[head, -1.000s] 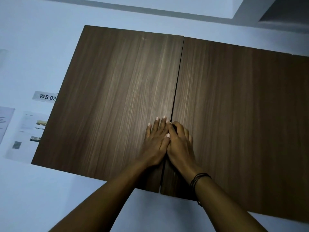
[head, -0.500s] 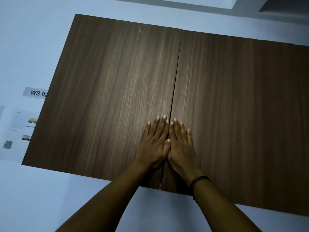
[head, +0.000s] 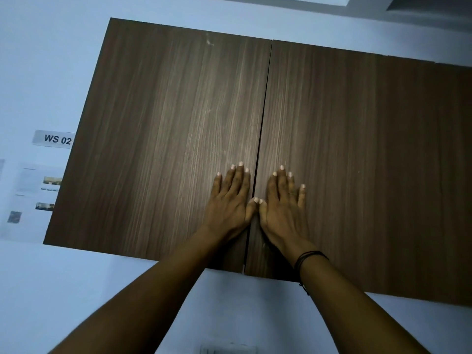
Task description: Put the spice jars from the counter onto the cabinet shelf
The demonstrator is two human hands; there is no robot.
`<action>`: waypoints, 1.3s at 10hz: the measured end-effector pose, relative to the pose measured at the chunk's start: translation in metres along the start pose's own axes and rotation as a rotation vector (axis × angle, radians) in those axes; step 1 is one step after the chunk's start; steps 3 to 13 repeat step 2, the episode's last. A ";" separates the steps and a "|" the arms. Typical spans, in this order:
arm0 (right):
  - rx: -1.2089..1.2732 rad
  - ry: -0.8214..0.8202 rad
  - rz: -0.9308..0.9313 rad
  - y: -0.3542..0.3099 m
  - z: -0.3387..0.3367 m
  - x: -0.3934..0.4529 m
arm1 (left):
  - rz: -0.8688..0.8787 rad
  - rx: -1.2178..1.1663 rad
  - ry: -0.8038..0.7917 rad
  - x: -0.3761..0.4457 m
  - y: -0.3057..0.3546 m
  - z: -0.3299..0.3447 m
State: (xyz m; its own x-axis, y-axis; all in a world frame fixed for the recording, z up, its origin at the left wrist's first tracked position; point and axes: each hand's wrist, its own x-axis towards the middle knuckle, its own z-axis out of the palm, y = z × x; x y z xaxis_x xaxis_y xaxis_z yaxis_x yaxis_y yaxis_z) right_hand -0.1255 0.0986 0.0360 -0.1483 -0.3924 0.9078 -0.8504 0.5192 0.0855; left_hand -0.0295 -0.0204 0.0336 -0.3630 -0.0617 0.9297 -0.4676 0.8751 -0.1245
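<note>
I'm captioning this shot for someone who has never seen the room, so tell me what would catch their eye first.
Two bare hands pressed flat on a dark wood-grain wall cabinet: the left hand on the left door, the right hand on the right door, thumbs meeting over the center seam. A black cord bracelet circles the right wrist. On the pale wall at left, a sign reading WS 02 sits above printed sheets.

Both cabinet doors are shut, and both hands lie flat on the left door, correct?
Not quite. The head view shows the left hand flat on the left door, but the right hand lies flat on the right door. Both doors are shut.
</note>
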 end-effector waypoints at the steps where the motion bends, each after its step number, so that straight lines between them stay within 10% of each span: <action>1: -0.053 0.024 -0.010 -0.002 -0.012 -0.002 | -0.014 -0.003 0.074 -0.001 0.000 -0.013; 13: -0.027 0.082 -0.008 -0.008 -0.021 -0.005 | 0.008 0.035 0.197 0.000 0.005 -0.026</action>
